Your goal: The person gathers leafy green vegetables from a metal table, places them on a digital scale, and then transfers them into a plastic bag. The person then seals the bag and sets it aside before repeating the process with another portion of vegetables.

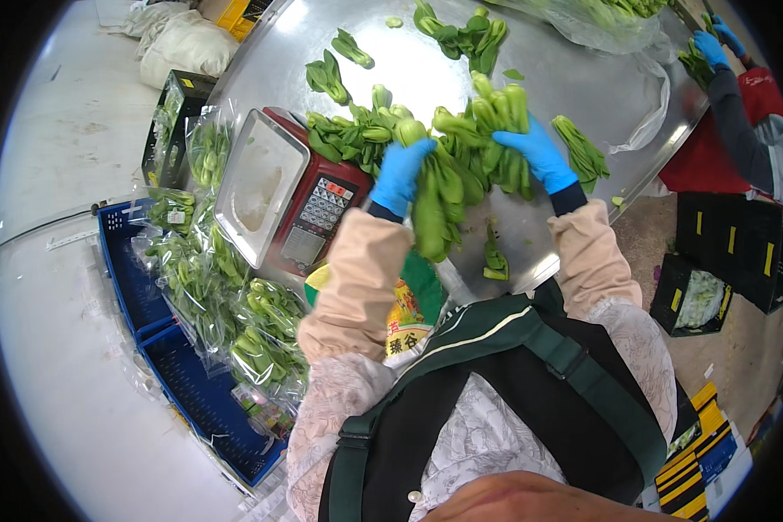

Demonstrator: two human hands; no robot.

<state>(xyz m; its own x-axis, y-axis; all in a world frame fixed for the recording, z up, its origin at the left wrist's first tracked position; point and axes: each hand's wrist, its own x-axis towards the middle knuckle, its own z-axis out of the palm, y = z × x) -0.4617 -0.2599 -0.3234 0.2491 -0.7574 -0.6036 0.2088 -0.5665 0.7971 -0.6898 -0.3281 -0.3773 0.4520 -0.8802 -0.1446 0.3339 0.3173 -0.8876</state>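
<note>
My left hand (399, 171), in a blue glove, grips a head of bok choy (440, 196) whose leaves hang toward me. In my right hand (543, 156), gloved in the same blue, is a bunch of bok choy (501, 107), stem ends pointing away. More bok choy heads (360, 129) are piled on the steel table (564, 85) between my left hand and the scale. A single bok choy (579, 153) lies right of my right hand. Beside my left forearm stands a red digital scale (313, 215) with a bare steel pan (261, 186).
Bagged bok choy (199, 274) overlaps blue crates (202, 391) at left. Loose heads (463, 36) and a plastic bag of greens (587, 19) lie farther back. A co-worker's gloved hands (711, 49) hold greens at upper right. Black crates (731, 235) stand at right.
</note>
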